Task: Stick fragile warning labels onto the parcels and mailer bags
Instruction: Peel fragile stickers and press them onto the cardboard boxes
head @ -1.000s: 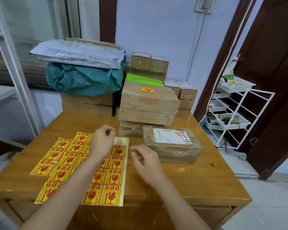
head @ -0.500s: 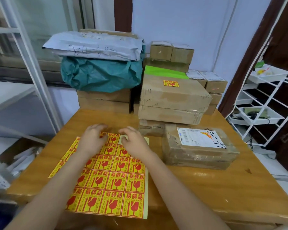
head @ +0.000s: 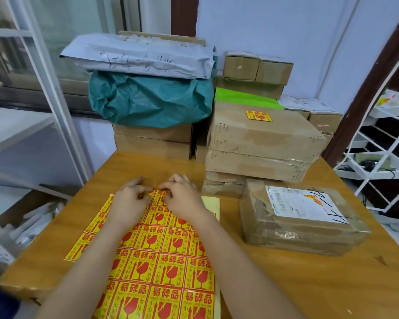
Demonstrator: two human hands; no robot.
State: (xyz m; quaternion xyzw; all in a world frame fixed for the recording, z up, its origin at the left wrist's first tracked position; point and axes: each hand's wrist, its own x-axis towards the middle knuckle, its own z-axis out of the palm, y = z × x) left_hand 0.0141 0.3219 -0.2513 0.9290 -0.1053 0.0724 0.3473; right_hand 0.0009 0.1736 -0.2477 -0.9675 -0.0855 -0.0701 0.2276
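A sheet of fragile labels lies flat at the near edge of the wooden table, running from the near edge toward the table's middle, with a second sheet partly under it on the left. Both forearms cross the sheet. The left hand and right hand sit close together at the sheet's far edge, fingers curled down onto the top row of labels. They appear to be picking at a label's corner; whether either hand has a label pinched free cannot be told. The top right corner of the sheet shows bare backing, so some labels are judged already used.

Near the right edge of the table sits a taped parcel with a white shipping slip on top and no fragile label visible on it. It is judged the likely next one.

Beyond it, toward the far right corner, a stack of cardboard boxes stands; the top large box carries one fragile sticker on its upper face. That is the only finished item in view.

At the far edge, left of that stack, a green mailer bag and a grey mailer bag rest on flat boxes, with small boxes behind; none shows a label. Most of the work remains.
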